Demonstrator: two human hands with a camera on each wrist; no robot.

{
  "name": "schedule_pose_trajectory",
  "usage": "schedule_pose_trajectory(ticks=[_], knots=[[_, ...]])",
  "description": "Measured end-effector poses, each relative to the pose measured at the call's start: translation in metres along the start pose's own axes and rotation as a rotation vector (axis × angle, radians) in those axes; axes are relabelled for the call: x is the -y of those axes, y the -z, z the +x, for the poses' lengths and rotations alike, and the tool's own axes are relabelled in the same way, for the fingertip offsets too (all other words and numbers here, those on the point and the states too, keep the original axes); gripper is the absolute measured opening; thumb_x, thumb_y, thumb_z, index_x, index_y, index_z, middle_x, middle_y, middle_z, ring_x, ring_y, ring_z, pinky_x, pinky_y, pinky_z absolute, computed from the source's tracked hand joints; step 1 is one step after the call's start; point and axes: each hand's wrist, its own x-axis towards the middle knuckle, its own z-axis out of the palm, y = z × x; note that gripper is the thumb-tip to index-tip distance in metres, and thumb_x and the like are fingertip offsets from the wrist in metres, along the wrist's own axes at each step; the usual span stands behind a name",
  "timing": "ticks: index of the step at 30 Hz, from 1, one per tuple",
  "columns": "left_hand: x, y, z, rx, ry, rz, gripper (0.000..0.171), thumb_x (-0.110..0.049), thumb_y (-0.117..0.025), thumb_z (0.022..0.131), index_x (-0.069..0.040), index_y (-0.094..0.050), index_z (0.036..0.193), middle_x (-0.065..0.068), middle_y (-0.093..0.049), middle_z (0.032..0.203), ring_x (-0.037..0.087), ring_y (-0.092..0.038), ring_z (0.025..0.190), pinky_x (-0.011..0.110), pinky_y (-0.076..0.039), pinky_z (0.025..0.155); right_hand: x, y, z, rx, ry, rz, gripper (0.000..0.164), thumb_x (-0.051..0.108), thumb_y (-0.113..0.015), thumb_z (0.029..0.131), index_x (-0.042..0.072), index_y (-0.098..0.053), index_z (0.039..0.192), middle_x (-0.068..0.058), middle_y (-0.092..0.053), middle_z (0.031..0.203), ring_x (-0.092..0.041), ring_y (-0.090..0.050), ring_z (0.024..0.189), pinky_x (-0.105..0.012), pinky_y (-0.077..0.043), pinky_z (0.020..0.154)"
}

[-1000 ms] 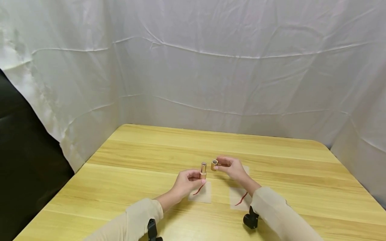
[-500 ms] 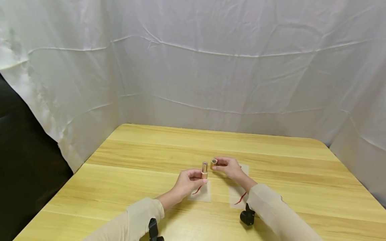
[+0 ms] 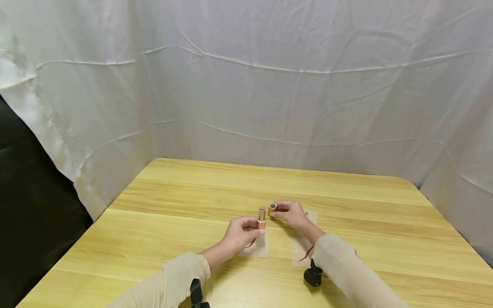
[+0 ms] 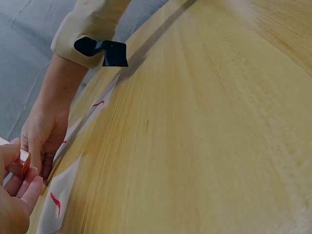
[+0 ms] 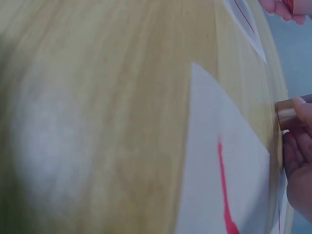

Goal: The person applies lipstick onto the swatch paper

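Note:
My left hand grips the lower part of a gold lipstick tube, which stands upright with its narrower, shiny inner part pointing up. Whether any lipstick shows at its top is too small to tell. My right hand pinches a short gold lipstick cap, its hollow end facing up. Cap and tube are close side by side but apart. In the right wrist view the cap is at the table surface; I cannot tell whether it touches.
A white paper with a red streak lies below my left hand. Another streaked paper is by my right forearm, and a third paper lies partly behind my right hand. Pale curtains hang behind the wooden table.
My right hand and the cap have shifted slightly left, closer to the tube. My left hand has barely moved, holding the tube upright throughout.

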Motion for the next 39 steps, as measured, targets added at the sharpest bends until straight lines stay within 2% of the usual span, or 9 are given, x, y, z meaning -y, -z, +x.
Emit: schedule_pose_trajectory(ticks=[6,9,12,19,27,35,39], knots=[[0.001,0.002,0.0,0.006,0.005,-0.003,0.027,-0.009,-0.071,0.08,0.006,-0.066,0.102,0.015,-0.07,0.096,0.008,-0.063,0.076,0.024,-0.053,0.069,0.002,-0.003,0.001,-0.051,-0.01,-0.013,0.024,0.008,-0.072,0.079,0.001,-0.069,0.102,-0.012,-0.071,0.096,-0.018,-0.065,0.088,-0.043,-0.045,0.095],[0.002,0.001,0.0,0.005,-0.002,-0.009,0.027,-0.008,-0.071,0.08,0.006,-0.066,0.101,0.015,-0.07,0.095,0.007,-0.063,0.075,0.023,-0.053,0.069,0.002,-0.003,0.0,-0.074,-0.012,-0.017,0.023,0.009,-0.073,0.078,0.001,-0.069,0.1,-0.012,-0.071,0.096,-0.018,-0.065,0.089,-0.041,-0.046,0.093],[0.002,0.001,0.001,0.005,-0.008,-0.015,0.026,-0.006,-0.071,0.08,0.007,-0.066,0.101,0.016,-0.07,0.094,0.007,-0.063,0.074,0.023,-0.053,0.069,0.003,0.0,-0.003,-0.077,-0.027,-0.016,0.024,0.011,-0.073,0.079,0.002,-0.069,0.1,-0.011,-0.071,0.096,-0.017,-0.064,0.089,-0.034,-0.05,0.086],[0.002,-0.001,0.003,0.003,-0.011,-0.023,0.025,-0.006,-0.07,0.079,0.008,-0.066,0.1,0.017,-0.07,0.094,0.007,-0.062,0.073,0.023,-0.054,0.069,0.013,0.012,-0.012,-0.049,-0.007,0.021,0.027,0.012,-0.071,0.081,-0.002,-0.065,0.103,-0.014,-0.07,0.096,-0.014,-0.064,0.085,-0.028,-0.052,0.076],[0.002,-0.002,0.004,0.001,-0.011,-0.018,0.025,-0.007,-0.071,0.079,0.007,-0.066,0.1,0.016,-0.07,0.094,0.007,-0.062,0.072,0.022,-0.053,0.068,0.02,0.021,-0.021,-0.035,0.002,0.047,0.034,0.02,-0.072,0.081,0.0,-0.063,0.107,-0.011,-0.069,0.099,-0.01,-0.062,0.085,-0.027,-0.053,0.077],[0.001,-0.001,0.004,0.001,-0.017,-0.013,0.025,-0.008,-0.071,0.08,0.006,-0.066,0.1,0.016,-0.07,0.094,0.007,-0.062,0.073,0.023,-0.053,0.068,0.028,0.024,-0.031,-0.005,0.068,0.107,0.034,0.019,-0.072,0.081,-0.001,-0.063,0.106,-0.011,-0.07,0.096,-0.006,-0.061,0.08,-0.019,-0.051,0.073],[0.001,-0.001,0.003,-0.002,-0.02,-0.003,0.026,-0.008,-0.072,0.08,0.006,-0.066,0.1,0.016,-0.07,0.094,0.007,-0.062,0.074,0.024,-0.054,0.069,0.03,0.025,-0.034,0.014,0.107,0.126,0.033,0.018,-0.072,0.081,-0.002,-0.064,0.105,-0.01,-0.07,0.094,-0.005,-0.061,0.078,-0.021,-0.052,0.072]])
